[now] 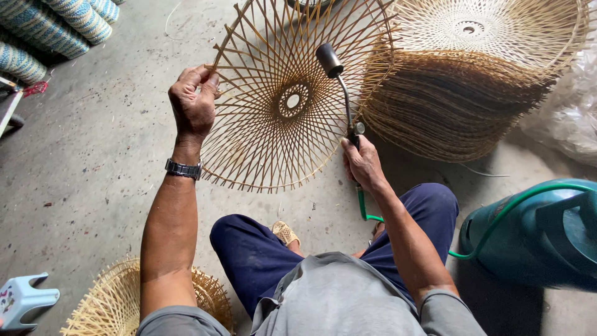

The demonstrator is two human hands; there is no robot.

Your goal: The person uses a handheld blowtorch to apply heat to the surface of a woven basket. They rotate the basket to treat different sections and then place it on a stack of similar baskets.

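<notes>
One round woven bamboo frame (283, 102) is held up on edge over the concrete floor (93, 162), its thin strips radiating from a small ring at the centre. One gas torch (341, 93) with a black nozzle and a bent metal neck crosses in front of the frame's right half. One green hose (497, 214) runs from the torch's handle to one teal gas cylinder (541, 233) at four o'clock from the frame.

The left hand (194, 106) is closed on the frame's rim at nine o'clock, fingers curled over the edge; one metal wristwatch (183, 168) sits on that wrist. The right hand (362, 163) is wrapped tightly round the torch's handle at about five o'clock from the frame's centre, just beside the lower right rim. The frame thus lies between the two hands, with the nozzle at about one o'clock from the centre ring.

At two o'clock stands one tall stack of similar frames (466, 93); the number in it cannot be counted. One more woven piece (118, 305) lies on the floor at seven o'clock, near one small pale plastic stool (22, 298). At least four blue-and-white rolls (46, 28) lie at ten o'clock. One clear plastic bag (569, 112) lies at the right edge.
</notes>
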